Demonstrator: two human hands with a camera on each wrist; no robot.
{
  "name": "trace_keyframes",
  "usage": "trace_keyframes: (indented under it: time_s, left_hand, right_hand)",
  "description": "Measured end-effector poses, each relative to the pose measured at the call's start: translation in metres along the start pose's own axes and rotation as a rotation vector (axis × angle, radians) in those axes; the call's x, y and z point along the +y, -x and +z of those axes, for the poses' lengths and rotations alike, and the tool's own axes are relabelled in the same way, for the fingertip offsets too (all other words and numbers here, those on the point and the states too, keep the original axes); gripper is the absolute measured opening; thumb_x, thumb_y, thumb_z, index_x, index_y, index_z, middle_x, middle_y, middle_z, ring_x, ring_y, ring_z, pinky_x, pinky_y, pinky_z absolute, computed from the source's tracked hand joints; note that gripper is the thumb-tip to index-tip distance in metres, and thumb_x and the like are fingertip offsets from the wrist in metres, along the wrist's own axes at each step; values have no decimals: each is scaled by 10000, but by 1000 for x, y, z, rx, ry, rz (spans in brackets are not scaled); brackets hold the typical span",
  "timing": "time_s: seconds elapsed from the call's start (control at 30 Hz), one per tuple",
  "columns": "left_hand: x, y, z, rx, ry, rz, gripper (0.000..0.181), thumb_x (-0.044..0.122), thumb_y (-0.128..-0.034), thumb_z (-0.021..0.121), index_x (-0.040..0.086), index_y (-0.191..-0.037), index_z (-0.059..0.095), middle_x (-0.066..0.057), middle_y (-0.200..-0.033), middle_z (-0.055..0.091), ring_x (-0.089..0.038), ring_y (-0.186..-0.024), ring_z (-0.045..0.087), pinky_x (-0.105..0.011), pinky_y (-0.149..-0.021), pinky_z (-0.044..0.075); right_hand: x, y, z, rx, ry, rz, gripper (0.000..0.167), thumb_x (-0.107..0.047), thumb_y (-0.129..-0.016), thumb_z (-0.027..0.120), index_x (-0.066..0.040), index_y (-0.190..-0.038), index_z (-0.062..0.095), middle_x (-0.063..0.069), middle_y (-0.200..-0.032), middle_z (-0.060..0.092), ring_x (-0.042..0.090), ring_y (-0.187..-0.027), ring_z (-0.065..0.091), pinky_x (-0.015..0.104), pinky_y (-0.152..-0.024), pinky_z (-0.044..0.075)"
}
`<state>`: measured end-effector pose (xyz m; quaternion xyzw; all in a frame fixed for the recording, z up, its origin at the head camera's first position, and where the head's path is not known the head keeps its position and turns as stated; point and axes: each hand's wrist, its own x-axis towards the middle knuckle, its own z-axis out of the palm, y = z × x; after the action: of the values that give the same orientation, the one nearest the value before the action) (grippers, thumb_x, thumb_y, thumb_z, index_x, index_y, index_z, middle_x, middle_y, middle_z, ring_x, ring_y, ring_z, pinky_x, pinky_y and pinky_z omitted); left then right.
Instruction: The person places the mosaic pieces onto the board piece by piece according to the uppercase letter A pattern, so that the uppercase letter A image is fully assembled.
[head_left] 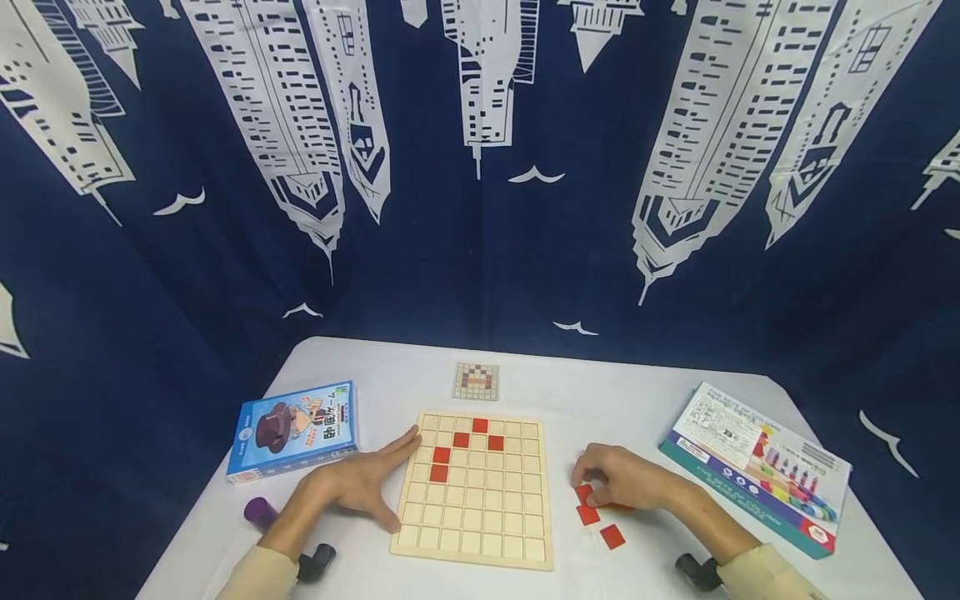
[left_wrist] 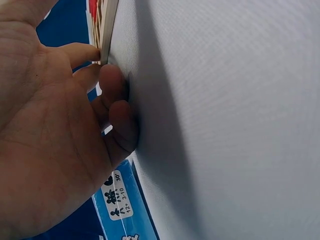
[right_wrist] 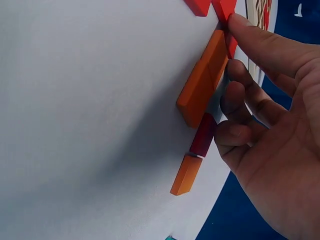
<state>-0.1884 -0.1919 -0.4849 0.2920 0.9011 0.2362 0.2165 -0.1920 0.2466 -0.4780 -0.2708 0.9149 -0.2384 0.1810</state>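
The wooden grid board (head_left: 491, 500) lies on the table, with several red square tiles (head_left: 441, 456) in its upper and left cells. My left hand (head_left: 360, 482) is spread at the board's left side, thumb and forefinger touching its edge. To the right of the board, my right hand (head_left: 626, 479) pinches a red tile (head_left: 584, 494) between thumb and forefinger; the forefinger's tip is hidden in the right wrist view. Two other loose red tiles (head_left: 612, 537) lie nearby. Beneath the right hand are orange tiles (right_wrist: 205, 82) and a dark red tile (right_wrist: 203, 135).
A small pattern card (head_left: 476, 382) lies beyond the board. At the left are a blue game box (head_left: 296, 425) and a purple cylinder (head_left: 260, 513). A white and teal box (head_left: 757, 467) lies at the right. Behind the table hangs a dark blue printed curtain (head_left: 480, 250).
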Motion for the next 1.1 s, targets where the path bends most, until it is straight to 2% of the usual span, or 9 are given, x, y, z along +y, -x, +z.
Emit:
trace_keyframes:
  time_s: [0.5,0.97,1.1]
  left_hand:
    - [0,-2,1,4,11,-8,1287,538,-488,822,153,-1495,120,8,-1549,-39,-233,-1385,124,-468,-1077,226]
    - [1,0,1,3,0,-8,1277,527,-499,825,157,-1495,117,13,-1549,-38,-235,-1379,148,-466,-1075,232]
    - [1,0,1,2,6,-8,1277,520,-498,827,153,-1495,118,10,-1549,-37,-235,-1380,143,-467,-1076,228]
  right_hand:
    - [-6,-5,1,8,7,5,237,-165,-728,763,-289,-871,621,-74,-786,550,128,-772,511,247,-628,419]
    - [-4,-7,3,11,-21,-3,171,-216,-758,746,-272,-862,623,-115,-685,534,73,-660,501,240,-563,421]
    - [-5,-8,3,17,-26,-17,163,-212,-762,743,-271,-862,629,-130,-700,550,68,-674,507,238,-582,424]
